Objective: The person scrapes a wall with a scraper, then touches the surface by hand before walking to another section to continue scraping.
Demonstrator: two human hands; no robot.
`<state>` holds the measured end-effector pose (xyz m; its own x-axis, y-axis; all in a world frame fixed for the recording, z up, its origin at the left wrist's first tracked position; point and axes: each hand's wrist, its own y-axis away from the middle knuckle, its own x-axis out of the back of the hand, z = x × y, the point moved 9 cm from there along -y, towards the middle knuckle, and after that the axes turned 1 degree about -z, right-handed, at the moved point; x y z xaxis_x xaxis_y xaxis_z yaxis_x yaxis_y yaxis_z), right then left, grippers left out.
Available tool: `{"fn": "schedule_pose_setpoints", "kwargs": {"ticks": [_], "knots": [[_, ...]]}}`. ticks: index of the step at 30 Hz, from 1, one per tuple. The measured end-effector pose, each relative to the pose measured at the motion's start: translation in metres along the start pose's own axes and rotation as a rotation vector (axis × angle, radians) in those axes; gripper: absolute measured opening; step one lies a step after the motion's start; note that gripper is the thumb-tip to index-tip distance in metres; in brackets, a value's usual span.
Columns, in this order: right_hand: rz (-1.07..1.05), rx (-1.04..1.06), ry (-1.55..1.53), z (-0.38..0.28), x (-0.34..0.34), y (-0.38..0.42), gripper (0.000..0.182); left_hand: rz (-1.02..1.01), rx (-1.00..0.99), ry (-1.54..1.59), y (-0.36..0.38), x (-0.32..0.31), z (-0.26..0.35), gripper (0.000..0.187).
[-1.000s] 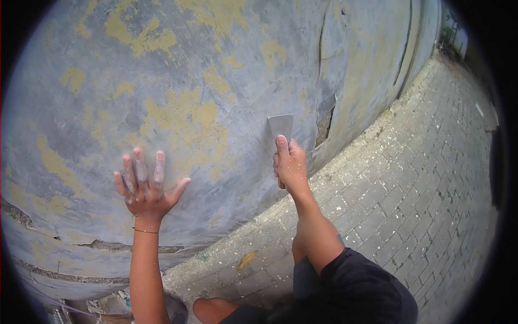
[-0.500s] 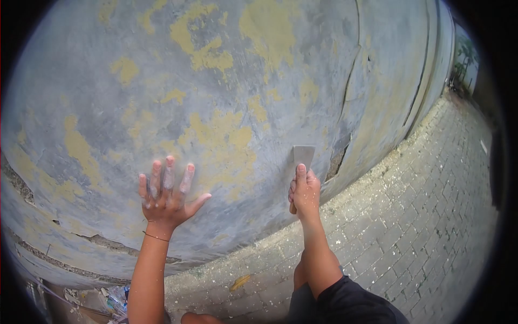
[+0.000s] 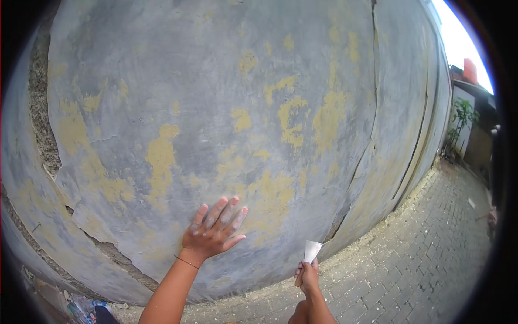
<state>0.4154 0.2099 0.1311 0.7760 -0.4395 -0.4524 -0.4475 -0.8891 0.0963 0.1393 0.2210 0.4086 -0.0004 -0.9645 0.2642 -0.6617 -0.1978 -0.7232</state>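
Observation:
A grey wall (image 3: pixel 199 70) with patches of yellowish paint (image 3: pixel 162 162) fills most of the view. My left hand (image 3: pixel 210 235) lies against it with fingers stretched out, white dust on the fingers and a thin band on the wrist. Lower right, my right hand (image 3: pixel 308 275) is wrapped round the handle of a putty knife (image 3: pixel 312 250). Its flat blade points up and looks bright, in front of the wall's lower edge near a crack (image 3: pixel 337 224).
A paved path (image 3: pixel 399 264) strewn with pale flakes runs along the wall's foot. Broken plaster (image 3: pixel 116 256) exposes rough material low on the left, near a protruding nail (image 3: pixel 36 227). Plastic litter (image 3: pixel 81 310) lies bottom left; a plant (image 3: pixel 463 119) stands far right.
The view has tilted up and shifted left, showing more wall and some sky. My right hand with the putty knife has drawn back from the wall; my left hand stays spread on it.

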Motion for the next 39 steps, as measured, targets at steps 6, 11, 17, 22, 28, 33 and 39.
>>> {"fn": "schedule_pose_setpoints", "kwargs": {"ticks": [6,11,17,22,28,33,39], "knots": [[0.035,-0.129,0.242,-0.014,0.034,0.025,0.012,0.006,0.000,0.081,-0.001,0.004,-0.002,0.067],[0.123,-0.074,0.205,-0.058,0.040,0.047,0.012,-0.003,0.000,0.138,0.002,0.004,-0.004,0.068],[-0.037,0.094,0.248,-0.129,-0.034,0.061,0.011,0.036,0.023,0.144,0.002,0.006,-0.006,0.065],[-0.139,0.436,0.068,-0.178,-0.085,0.060,0.029,0.019,0.024,0.149,0.000,0.002,-0.006,0.062],[-0.155,0.538,0.073,-0.220,-0.127,0.051,0.074,-0.002,0.015,0.125,0.004,0.002,-0.004,0.064],[-0.270,0.518,0.257,-0.190,-0.119,0.034,0.071,0.018,0.030,0.071,0.005,0.002,-0.002,0.064],[-0.301,0.542,0.384,-0.179,-0.100,-0.007,0.065,-0.010,0.101,0.036,0.009,-0.005,0.002,0.064]]}}
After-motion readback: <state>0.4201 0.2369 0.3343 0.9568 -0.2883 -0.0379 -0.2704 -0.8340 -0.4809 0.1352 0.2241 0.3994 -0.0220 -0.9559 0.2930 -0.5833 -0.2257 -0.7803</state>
